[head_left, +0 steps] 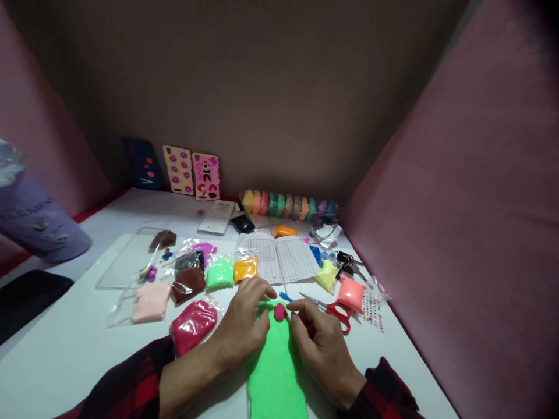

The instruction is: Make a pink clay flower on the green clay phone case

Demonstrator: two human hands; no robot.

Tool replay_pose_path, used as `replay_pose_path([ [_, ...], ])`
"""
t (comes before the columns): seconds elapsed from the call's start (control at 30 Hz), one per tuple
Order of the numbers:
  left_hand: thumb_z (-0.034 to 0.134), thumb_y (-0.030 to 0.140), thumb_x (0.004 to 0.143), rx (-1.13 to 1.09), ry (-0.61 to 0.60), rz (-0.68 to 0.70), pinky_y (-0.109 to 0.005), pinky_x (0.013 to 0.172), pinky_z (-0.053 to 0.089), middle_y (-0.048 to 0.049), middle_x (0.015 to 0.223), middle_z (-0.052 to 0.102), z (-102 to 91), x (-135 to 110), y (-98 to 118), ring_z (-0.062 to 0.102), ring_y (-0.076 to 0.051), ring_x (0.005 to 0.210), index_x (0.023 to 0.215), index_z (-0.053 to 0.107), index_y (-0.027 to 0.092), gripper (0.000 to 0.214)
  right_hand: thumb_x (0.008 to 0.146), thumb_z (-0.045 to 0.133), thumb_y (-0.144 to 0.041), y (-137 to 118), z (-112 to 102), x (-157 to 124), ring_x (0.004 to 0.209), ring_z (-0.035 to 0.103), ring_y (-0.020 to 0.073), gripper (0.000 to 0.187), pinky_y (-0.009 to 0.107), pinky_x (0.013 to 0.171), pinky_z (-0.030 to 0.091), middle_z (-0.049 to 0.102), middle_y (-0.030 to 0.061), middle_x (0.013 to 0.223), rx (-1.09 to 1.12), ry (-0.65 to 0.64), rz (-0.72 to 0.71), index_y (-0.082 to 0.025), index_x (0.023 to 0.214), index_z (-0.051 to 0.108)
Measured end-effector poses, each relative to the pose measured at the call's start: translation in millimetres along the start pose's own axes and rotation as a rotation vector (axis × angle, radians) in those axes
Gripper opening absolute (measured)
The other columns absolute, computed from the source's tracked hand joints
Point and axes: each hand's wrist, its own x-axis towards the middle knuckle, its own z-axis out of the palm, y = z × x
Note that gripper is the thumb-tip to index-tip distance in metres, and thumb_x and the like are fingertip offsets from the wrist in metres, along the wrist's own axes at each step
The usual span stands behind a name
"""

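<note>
A bright green sheet of clay (pixel 277 372) lies in front of me, long and flat, apparently on a clear-edged backing. Near its far end rests a small dark-pink piece of clay (pixel 280 312). My left hand (pixel 244 317) arches over the sheet's left edge, thumb and forefinger apart, holding nothing visible. At the right side of the pink piece, my right hand (pixel 321 343) has its fingers curled and its forefinger and thumb tips close together. Something dark red shows inside its curl, too hidden to name. Red-handled scissors (pixel 338 314) lie just beyond that hand.
Bagged clay surrounds the work: crimson (pixel 194 326), pale pink (pixel 151 301), brown (pixel 188 283), green (pixel 220 272), coral (pixel 351 294). An open notebook (pixel 297 259) with a thin stick lies ahead. Decorated phone cases (pixel 178 170) lean on the wall. A purple tumbler (pixel 41 215) stands left.
</note>
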Motion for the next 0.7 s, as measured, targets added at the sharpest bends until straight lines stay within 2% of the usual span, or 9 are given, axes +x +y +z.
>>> replay_pose_path([
  [0.07,0.045,0.000,0.070,0.042,-0.052,0.013,-0.038,0.081,0.041,-0.0043,0.092,0.054,-0.2,-1,1,0.047,-0.022,0.093,0.087,0.051,0.019,0.026,0.090,0.046,-0.024,0,1,0,0.049,0.047,0.0123,0.015,0.024,0.049,0.032,0.049,-0.0046,0.057,0.047,0.026,0.014,-0.017,0.089,0.060],
  [0.23,0.045,0.001,0.071,0.078,-0.060,0.020,-0.038,0.080,0.041,-0.0040,0.092,0.053,0.3,-4,0,0.047,-0.022,0.091,0.087,0.049,0.019,0.025,0.089,0.047,-0.022,1,0,1,0.068,0.057,0.0162,0.013,0.027,0.060,0.045,0.058,0.0025,0.081,0.159,0.234,0.068,-0.018,0.100,0.052],
  [0.37,0.045,0.003,0.075,0.147,-0.039,0.051,-0.039,0.081,0.042,-0.0041,0.093,0.054,2.7,-5,-3,0.048,-0.023,0.092,0.090,0.050,0.020,0.023,0.091,0.039,-0.014,4,-2,4,0.085,0.059,0.0187,0.020,0.032,0.074,0.049,0.059,0.0068,0.097,0.113,0.271,-0.026,-0.019,0.106,0.052],
  [0.47,0.046,0.004,0.075,0.222,-0.028,0.083,-0.040,0.081,0.042,-0.0056,0.096,0.054,4.4,-6,-3,0.048,-0.024,0.092,0.094,0.050,0.019,0.025,0.094,0.035,-0.014,8,-3,7,0.082,0.058,0.0175,0.023,0.032,0.073,0.049,0.059,0.0073,0.097,0.072,0.292,-0.089,-0.019,0.108,0.052],
  [0.57,0.044,0.003,0.078,0.291,-0.044,0.113,-0.041,0.079,0.042,-0.0072,0.095,0.054,5.1,-8,-1,0.048,-0.025,0.090,0.095,0.050,0.019,0.024,0.094,0.040,-0.016,13,-6,12,0.082,0.061,0.0176,0.021,0.032,0.073,0.051,0.062,0.0074,0.098,0.017,0.308,-0.129,-0.019,0.112,0.052],
  [0.7,0.040,0.005,0.085,0.309,-0.086,0.117,-0.043,0.079,0.041,-0.0089,0.095,0.055,5.0,-8,0,0.048,-0.025,0.089,0.094,0.052,0.017,0.020,0.091,0.050,-0.014,20,-15,18,0.093,0.062,0.0204,0.014,0.034,0.078,0.053,0.064,0.0082,0.100,-0.063,0.344,-0.219,-0.019,0.101,0.058],
])
